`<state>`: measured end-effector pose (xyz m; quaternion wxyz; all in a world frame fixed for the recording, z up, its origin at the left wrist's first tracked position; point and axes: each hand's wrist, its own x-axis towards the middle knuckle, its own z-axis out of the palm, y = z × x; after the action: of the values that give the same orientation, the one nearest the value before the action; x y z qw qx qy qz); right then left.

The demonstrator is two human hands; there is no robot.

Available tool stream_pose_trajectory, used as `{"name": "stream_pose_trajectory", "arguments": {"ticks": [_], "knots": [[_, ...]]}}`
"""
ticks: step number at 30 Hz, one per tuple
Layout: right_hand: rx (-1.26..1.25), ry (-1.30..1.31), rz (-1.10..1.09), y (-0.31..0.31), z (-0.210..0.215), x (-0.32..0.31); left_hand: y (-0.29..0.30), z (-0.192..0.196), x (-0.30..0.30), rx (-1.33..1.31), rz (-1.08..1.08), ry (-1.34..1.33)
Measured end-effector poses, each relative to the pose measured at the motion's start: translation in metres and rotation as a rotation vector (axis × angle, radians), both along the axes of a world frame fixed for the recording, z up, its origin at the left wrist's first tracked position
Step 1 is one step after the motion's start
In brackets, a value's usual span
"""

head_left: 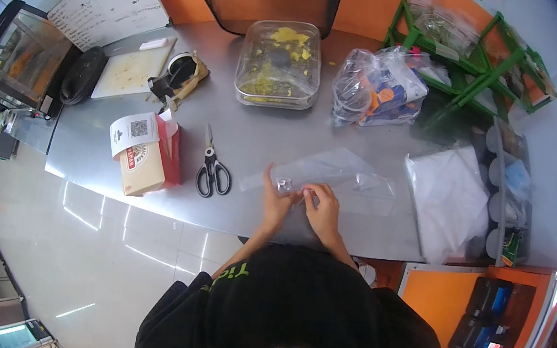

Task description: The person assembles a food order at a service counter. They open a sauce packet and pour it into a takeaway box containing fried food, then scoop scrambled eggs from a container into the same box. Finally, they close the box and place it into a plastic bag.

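Note:
A clear plastic bag lies flat on the steel table in front of me. My left hand is at its near left edge, index finger stretched away from me and thumb turned toward the right hand; its other fingers are mostly hidden. My right hand pinches the near edge of the bag, its fingertips meeting the left thumb. A small shiny crumpled patch of plastic shows between the left thumb and index finger. Black-handled scissors lie left of my hands, blades pointing away.
A red and tan carton stands left of the scissors. Behind are a lidded clear container with yellow food, a bagged package and a green rack. White plastic sheets lie right. A cutting board is at back left.

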<state>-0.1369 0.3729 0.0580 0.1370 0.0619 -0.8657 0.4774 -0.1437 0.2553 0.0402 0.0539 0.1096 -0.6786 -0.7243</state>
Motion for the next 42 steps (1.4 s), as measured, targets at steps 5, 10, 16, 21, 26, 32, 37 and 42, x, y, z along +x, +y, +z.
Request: {"name": "stream_pose_trajectory", "arguments": {"ticks": [5,10,16,21,26,32,37,42], "knots": [[-0.076,-0.144,-0.09,-0.012,0.012,0.005,-0.002,0.03,0.005,0.124,-0.043,-0.137],[-0.182,-0.189,0.039,-0.005,-0.008,-0.001,-0.008,0.023,0.007,-0.019,-0.073,0.049],[-0.192,-0.057,0.011,-0.01,-0.01,0.01,-0.015,0.004,0.011,0.028,0.01,0.013],[-0.269,-0.172,0.011,-0.015,-0.011,0.012,-0.015,0.024,0.013,-0.205,0.018,-0.031],[-0.68,-0.699,0.033,0.005,-0.004,-0.004,-0.031,0.022,0.014,-0.114,-0.121,0.037],[-1.418,-0.741,0.043,0.039,0.009,-0.009,-0.075,0.033,0.007,-0.492,0.052,0.1],[-1.548,-0.789,0.337,0.047,0.039,-0.013,-0.09,0.027,-0.013,0.009,-0.162,0.016],[-0.846,-0.435,-0.022,0.093,0.04,-0.038,-0.085,0.062,-0.02,1.346,-0.538,-0.297]]}}
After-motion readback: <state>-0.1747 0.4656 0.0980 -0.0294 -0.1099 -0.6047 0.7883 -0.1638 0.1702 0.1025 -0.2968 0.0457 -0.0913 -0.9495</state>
